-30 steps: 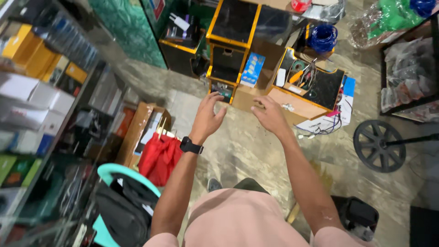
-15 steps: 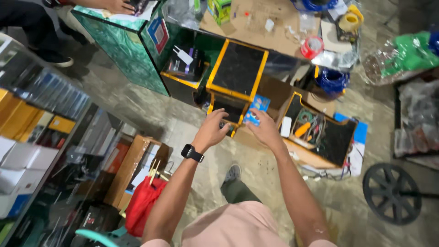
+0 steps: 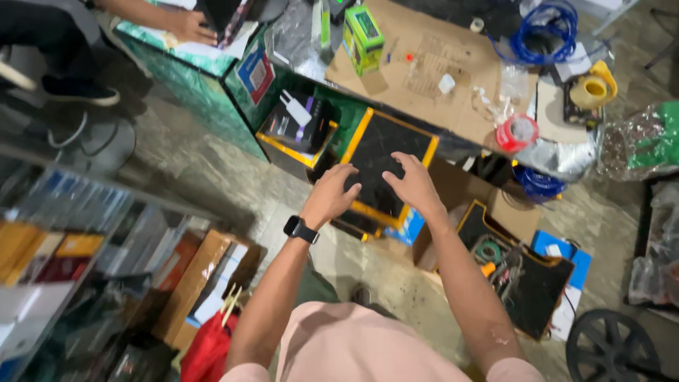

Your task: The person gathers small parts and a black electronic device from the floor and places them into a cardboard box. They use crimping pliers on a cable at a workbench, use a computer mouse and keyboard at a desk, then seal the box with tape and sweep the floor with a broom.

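- Both of the person's hands reach out over a black box with yellow edges, which stands on the floor under the far workbench.
- The left hand, a dark watch on its wrist, lies spread over the near left part of the box top, fingers loose and grasping nothing.
- The right hand hovers spread over the near right part, likewise unclenched; whether either palm presses on the lid cannot be told.
- Judged from this, the step in hand is the approach to the box, with no grip taken yet.
- A firm hold would call for the fingers to curl round the yellow rim on both sides.
- To the right an open black tool case lies on the floor; a sheet of cardboard covers the bench beyond.
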Motion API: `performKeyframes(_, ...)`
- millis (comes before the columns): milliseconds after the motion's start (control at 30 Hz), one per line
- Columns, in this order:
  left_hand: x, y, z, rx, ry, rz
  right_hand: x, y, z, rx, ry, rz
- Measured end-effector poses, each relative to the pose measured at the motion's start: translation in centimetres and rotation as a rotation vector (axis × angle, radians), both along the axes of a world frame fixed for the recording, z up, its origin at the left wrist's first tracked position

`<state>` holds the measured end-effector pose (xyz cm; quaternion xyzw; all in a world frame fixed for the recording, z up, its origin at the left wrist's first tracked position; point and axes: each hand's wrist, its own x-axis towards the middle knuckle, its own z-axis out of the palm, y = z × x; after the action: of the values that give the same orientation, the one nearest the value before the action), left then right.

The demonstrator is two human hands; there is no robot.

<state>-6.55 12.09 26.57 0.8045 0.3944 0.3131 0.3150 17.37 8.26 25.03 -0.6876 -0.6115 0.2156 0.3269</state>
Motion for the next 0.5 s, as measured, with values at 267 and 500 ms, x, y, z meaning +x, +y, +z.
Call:
performKeyframes(267,0.3,15.7,-2.1,-0.098,-0.065,-0.005,0.3,14.6,-5.7,-0.216,0.057,-0.048)
performKeyframes(500,-0.5,30.7,-4.0,-0.085,-0.043,-0.093,0.6,30.8,-8.2,-0.013,-0.087,-0.248)
